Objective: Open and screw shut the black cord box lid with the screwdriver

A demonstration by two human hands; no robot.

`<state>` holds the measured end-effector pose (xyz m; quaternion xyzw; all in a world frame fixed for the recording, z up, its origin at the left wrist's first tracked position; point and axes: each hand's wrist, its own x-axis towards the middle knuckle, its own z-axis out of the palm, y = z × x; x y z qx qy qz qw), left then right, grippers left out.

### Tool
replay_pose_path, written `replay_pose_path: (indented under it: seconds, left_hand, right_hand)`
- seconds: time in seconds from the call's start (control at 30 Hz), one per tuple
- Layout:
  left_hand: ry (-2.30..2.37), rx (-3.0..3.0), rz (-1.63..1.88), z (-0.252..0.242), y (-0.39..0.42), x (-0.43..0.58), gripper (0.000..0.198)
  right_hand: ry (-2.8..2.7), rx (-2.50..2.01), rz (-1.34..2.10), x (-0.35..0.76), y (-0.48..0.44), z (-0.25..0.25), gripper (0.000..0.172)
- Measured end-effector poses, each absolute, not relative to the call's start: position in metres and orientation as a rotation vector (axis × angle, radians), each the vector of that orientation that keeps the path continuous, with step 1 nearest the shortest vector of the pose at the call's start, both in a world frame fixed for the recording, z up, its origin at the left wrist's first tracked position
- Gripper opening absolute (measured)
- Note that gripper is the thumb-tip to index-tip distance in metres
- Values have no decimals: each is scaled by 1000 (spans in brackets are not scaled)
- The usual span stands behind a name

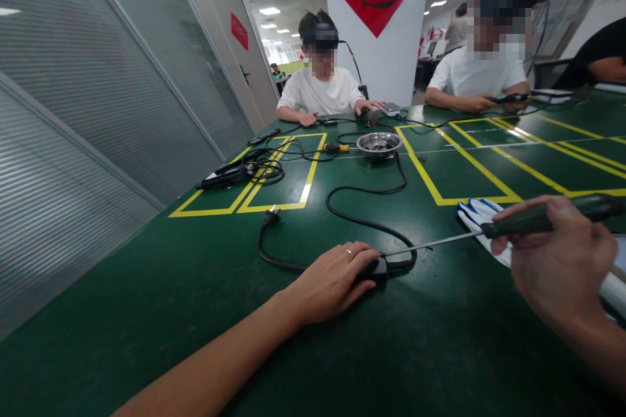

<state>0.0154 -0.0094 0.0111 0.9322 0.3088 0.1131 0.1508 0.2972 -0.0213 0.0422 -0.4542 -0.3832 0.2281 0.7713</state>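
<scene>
My left hand (pixel 332 280) lies over a small black plug-like part (pixel 376 268) on the green table (pixel 147 313), fingers curled down on it. A black cable (pixel 364 192) runs from that part across the table to a plug (pixel 270 214). My right hand (pixel 557 260) grips a dark green-handled screwdriver (pixel 538 220). Its thin metal shaft (pixel 430 244) points left, with the tip touching the black part beside my left fingers.
White and blue gloves (pixel 476 215) lie under the screwdriver. A steel bowl (pixel 379 142), a yellow-handled tool (pixel 337 148) and tangled black cables (pixel 244 172) sit among yellow tape lines. Two people in white shirts (pixel 320 92) (pixel 482 75) work at the far edge.
</scene>
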Motion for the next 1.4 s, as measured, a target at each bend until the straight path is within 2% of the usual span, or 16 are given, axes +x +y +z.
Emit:
replay_pose_path:
  seconds: [0.2, 0.77, 0.8, 0.9, 0.97, 1.1, 1.2, 1.33, 1.4]
  left_hand:
    - [880, 2721, 288, 13, -9, 16, 39]
    - [912, 2692, 313, 11, -10, 16, 36]
    - [910, 2696, 314, 11, -10, 16, 36]
    - [909, 2700, 318, 11, -9, 16, 37]
    - [905, 2696, 324, 10, -9, 15, 38]
    - [892, 2692, 346, 9, -9, 14, 37]
    - [891, 2689, 346, 11, -10, 14, 37]
    - [881, 2645, 329, 16, -11, 14, 33]
    - [910, 2584, 341, 18, -10, 12, 31]
  right_hand:
    - [-786, -986, 450, 301, -19, 45, 25]
    - [-854, -975, 480, 302, -17, 36, 10]
    - [-851, -999, 461, 301, -17, 36, 12]
    - [-850, -1125, 330, 301, -16, 36, 41]
    - [-888, -1195, 242, 302, -16, 36, 52]
    - [-993, -972, 352, 304, -17, 37, 45]
    - [-1030, -792, 485, 303, -20, 40, 49]
    - [-1025, -987, 195, 301, -23, 41, 54]
    - [-1003, -1009, 164, 302, -22, 42, 46]
